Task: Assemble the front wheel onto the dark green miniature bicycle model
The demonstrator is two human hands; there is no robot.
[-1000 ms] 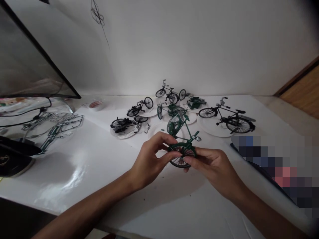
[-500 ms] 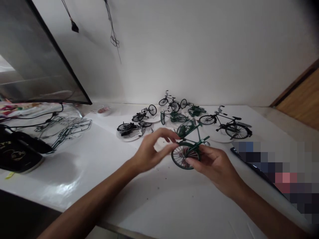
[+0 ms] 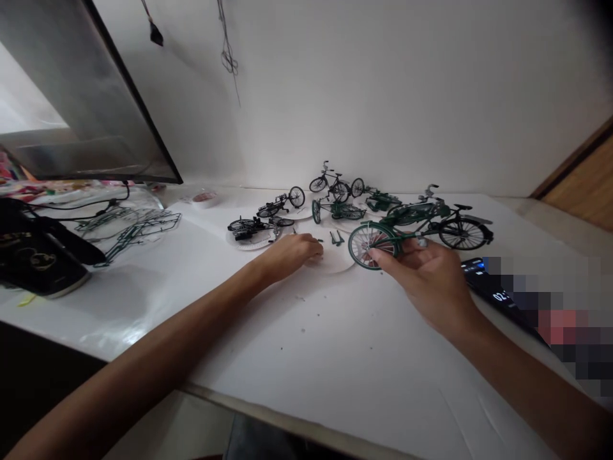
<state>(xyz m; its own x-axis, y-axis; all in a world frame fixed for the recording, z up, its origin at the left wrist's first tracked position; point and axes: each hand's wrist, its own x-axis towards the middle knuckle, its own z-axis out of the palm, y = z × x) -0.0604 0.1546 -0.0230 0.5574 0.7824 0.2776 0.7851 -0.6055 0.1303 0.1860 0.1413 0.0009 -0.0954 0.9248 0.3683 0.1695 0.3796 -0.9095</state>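
Observation:
My right hand (image 3: 421, 275) grips a green model bicycle (image 3: 407, 223) near its front wheel, which has red-tinted spokes. The bicycle lies tilted, with its far end overlapping a black model bicycle (image 3: 462, 233). My left hand (image 3: 290, 253) rests curled on the table, its fingertips beside a white paper plate (image 3: 330, 262). Whether those fingers hold a small piece is hidden. Several tiny dark green parts (image 3: 336, 238) lie just beyond them. More model bicycles (image 3: 334, 188) stand on plates toward the wall.
A green parts frame (image 3: 136, 230) lies at left, beside a black case (image 3: 41, 252) and a cable. A dark glass panel (image 3: 90, 96) leans at far left. A lit phone (image 3: 491, 281) sits at right. The table's front edge (image 3: 297, 425) runs below my forearms.
The green bicycle has swung right and lower, now held only by my right hand. My left hand has let go and dropped to the table. The view has shifted slightly.

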